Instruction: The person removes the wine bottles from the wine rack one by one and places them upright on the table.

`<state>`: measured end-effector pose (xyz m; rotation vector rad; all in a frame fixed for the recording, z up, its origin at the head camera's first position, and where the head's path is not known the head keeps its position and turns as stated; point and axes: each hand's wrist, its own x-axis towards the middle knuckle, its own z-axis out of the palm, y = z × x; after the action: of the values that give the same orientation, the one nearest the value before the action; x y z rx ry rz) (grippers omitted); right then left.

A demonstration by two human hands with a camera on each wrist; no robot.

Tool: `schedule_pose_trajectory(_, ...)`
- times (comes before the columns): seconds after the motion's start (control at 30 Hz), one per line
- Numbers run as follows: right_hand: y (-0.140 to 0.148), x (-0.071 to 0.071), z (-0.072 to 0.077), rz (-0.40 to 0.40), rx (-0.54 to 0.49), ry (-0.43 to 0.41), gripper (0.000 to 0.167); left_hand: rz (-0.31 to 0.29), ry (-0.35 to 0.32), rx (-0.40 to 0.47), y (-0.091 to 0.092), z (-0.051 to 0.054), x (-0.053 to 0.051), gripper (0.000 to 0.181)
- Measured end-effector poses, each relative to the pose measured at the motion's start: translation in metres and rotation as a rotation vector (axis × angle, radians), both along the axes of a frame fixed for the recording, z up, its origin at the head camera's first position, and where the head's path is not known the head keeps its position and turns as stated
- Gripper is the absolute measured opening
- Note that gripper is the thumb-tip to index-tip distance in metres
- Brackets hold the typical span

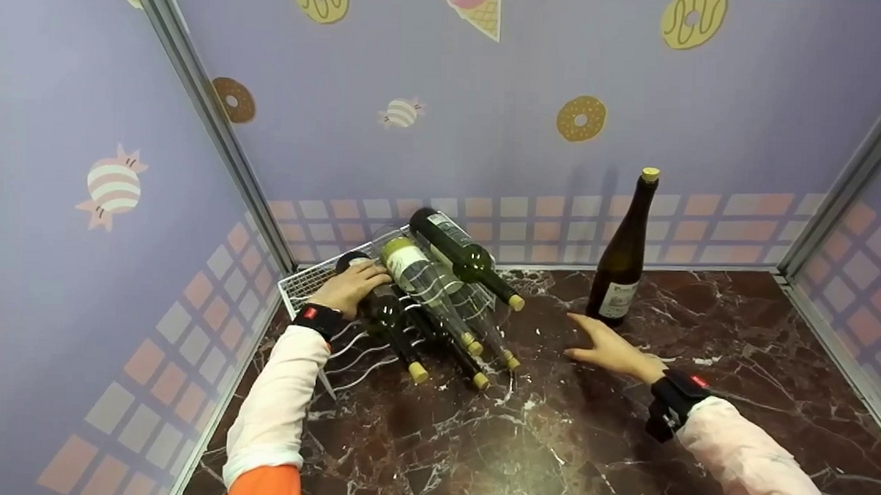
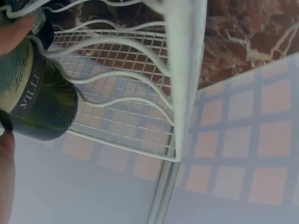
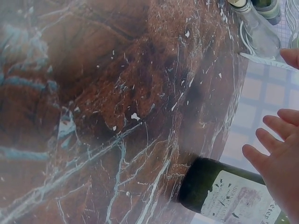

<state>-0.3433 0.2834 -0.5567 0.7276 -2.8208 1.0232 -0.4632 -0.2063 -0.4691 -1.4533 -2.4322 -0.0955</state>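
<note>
On the left, my left hand (image 1: 350, 287) grips the body of a dark green wine bottle (image 1: 384, 313), which lies on the upper tier of a white wire wine rack (image 1: 309, 281) with its corked neck toward me. The left wrist view shows that bottle's label (image 2: 29, 84) between thumb and finger. My right hand (image 1: 611, 347) is held out over the marble top with its fingers extended and nothing in them. Just beyond it a tall dark wine bottle (image 1: 625, 257) stands upright with a yellow stopper. In the right wrist view the spread fingers (image 3: 256, 156) appear beside this bottle (image 3: 236, 198).
Several more bottles lie in the rack, among them a clear one (image 1: 426, 282) and a green one (image 1: 455, 248) at its right. Their necks stick out past the front. Patterned wall panels (image 1: 518, 133) enclose the dark marble surface (image 1: 477, 454) at the back and sides.
</note>
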Motion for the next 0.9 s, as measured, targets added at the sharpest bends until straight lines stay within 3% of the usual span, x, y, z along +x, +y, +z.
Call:
schedule_pose_trajectory(0.07,-0.001,0.000,0.000,0.006,0.001,0.007,0.071,0.007,0.008,0.001,0.001,0.002,0.003,0.078)
schedule_pose_trajectory(0.53,0.000,0.002,-0.006,0.033,-0.007,0.043,0.063,0.051,0.012,-0.040,0.000,-0.001,-0.002,0.083)
schedule_pose_trajectory(0.73,0.001,0.001,-0.009,0.030,0.006,0.040,0.059,0.001,0.010,-0.012,-0.001,-0.002,0.000,0.083)
schedule_pose_trajectory(0.9,0.002,0.002,-0.012,0.049,-0.014,0.112,0.058,-0.016,-0.003,0.020,0.000,-0.001,-0.001,0.082)
